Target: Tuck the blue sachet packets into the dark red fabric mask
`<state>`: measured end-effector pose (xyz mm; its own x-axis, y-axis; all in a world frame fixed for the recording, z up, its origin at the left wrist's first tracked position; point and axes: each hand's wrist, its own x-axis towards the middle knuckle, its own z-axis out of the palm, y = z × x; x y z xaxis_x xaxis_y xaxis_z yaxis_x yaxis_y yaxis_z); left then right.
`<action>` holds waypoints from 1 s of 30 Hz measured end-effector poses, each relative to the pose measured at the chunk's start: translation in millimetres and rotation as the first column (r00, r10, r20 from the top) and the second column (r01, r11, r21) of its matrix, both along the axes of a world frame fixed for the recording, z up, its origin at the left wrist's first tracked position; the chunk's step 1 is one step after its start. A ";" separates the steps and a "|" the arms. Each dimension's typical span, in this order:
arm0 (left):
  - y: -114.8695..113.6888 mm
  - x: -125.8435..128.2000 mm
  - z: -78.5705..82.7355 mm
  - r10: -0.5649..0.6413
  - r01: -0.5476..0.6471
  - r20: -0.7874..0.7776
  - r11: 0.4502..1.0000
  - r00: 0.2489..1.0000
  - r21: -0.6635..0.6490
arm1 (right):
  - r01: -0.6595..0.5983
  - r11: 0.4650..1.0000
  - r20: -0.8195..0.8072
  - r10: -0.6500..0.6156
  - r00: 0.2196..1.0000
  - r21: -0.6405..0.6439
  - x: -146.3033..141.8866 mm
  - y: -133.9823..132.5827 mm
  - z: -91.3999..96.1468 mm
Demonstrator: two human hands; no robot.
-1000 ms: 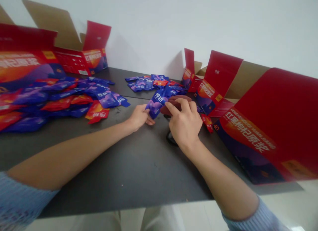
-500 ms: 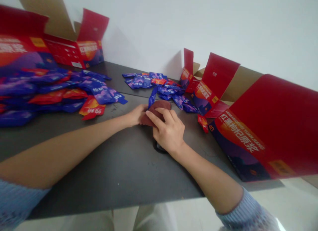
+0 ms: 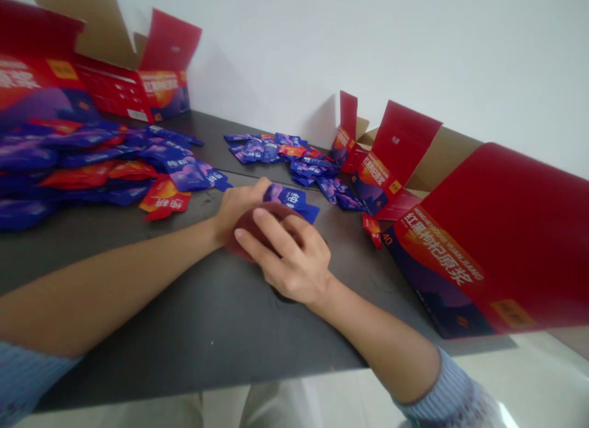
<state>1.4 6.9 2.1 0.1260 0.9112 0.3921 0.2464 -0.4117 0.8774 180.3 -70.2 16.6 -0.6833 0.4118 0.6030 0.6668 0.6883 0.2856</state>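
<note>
My left hand grips near the end of a blue-purple sachet, whose printed face shows Chinese characters. The sachet lies across the top of a maroon rounded pad, whose material I cannot tell. My right hand wraps over the pad, hiding most of it. A small black object barely shows beneath my right hand, and its shape is hidden.
A dark grey table holds a large heap of blue and red sachets at the left and a smaller heap at the back. Opened red cartons stand at the right and back left, against a white wall.
My hands have come closer together and nearer me. The sachet has moved from upright beside the pad to lying across its top, and the pad has turned.
</note>
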 end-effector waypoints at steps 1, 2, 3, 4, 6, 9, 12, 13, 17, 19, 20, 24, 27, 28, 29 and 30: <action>6.1 -0.5 -0.7 0.121 -0.110 -0.122 0.990 0.985 0.094 | 0.051 0.998 -0.046 -0.050 0.998 0.026 1.5 2.3 6.9; 10.7 -1.2 -2.0 0.251 -0.206 -0.238 0.958 0.938 0.197 | 0.117 0.993 -0.108 -0.112 0.988 0.034 3.8 5.6 14.3; 13.5 -2.0 -3.8 0.362 -0.270 -0.328 0.917 0.873 0.294 | 0.208 0.978 -0.158 -0.206 0.966 -0.003 6.7 9.8 21.7; 14.8 -2.5 -5.7 0.427 -0.291 -0.384 0.885 0.819 0.364 | 0.282 0.958 -0.193 -0.286 0.939 -0.046 9.7 14.8 28.2; 13.6 -2.4 -8.9 0.443 -0.249 -0.441 0.867 0.781 0.431 | 0.345 0.932 -0.228 -0.361 0.904 -0.107 15.2 26.1 36.0; 8.1 -0.4 -10.2 0.316 -0.118 -0.435 0.899 0.843 0.423 | 0.385 0.905 -0.258 -0.421 0.869 -0.180 19.1 43.6 31.3; 4.9 0.5 -8.9 0.262 -0.067 -0.418 0.902 0.870 0.427 | 0.390 0.885 -0.254 -0.450 0.856 -0.255 18.8 57.5 16.9; 4.5 0.4 -8.3 0.260 -0.063 -0.416 0.900 0.872 0.431 | 0.391 0.878 -0.254 -0.459 0.851 -0.277 18.4 60.5 13.2; 3.3 -0.5 -6.9 0.237 -0.049 -0.408 0.906 0.882 0.421 | 0.424 0.860 -0.235 -0.492 0.838 -0.286 15.6 58.6 12.5; 2.8 -0.6 -7.2 0.227 -0.042 -0.408 0.909 0.884 0.414 | 0.432 0.873 -0.239 -0.479 0.845 -0.224 13.2 50.2 17.7; 2.8 -0.6 -7.8 0.230 -0.040 -0.413 0.906 0.881 0.420 | 0.424 0.887 -0.255 -0.459 0.851 -0.182 12.0 45.3 20.2; 3.8 -0.3 -11.4 0.283 0.005 -0.500 0.867 0.818 0.498 | 0.379 0.925 -0.316 -0.364 0.876 -0.015 9.2 30.8 22.8; 3.5 0.4 -12.5 0.299 0.039 -0.557 0.857 0.775 0.514 | 0.390 0.917 -0.367 -0.336 0.867 0.081 8.8 28.7 18.9; 2.8 0.7 -12.3 0.302 0.038 -0.563 0.858 0.769 0.512 | 0.398 0.913 -0.395 -0.334 0.856 0.091 8.5 28.6 18.0; 1.9 1.2 -11.8 0.306 0.034 -0.568 0.860 0.764 0.509 | 0.408 0.909 -0.415 -0.342 0.843 0.081 7.9 28.3 17.8; 0.9 1.7 -11.1 0.308 0.032 -0.575 0.862 0.758 0.505 | 0.417 0.908 -0.418 -0.359 0.834 0.050 7.3 27.9 18.4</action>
<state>3.1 7.8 -9.0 0.3802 0.6672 0.6405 0.7451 -0.6313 0.2153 187.6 -42.3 35.0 -0.1803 0.4889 0.8535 0.9462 0.3233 0.0147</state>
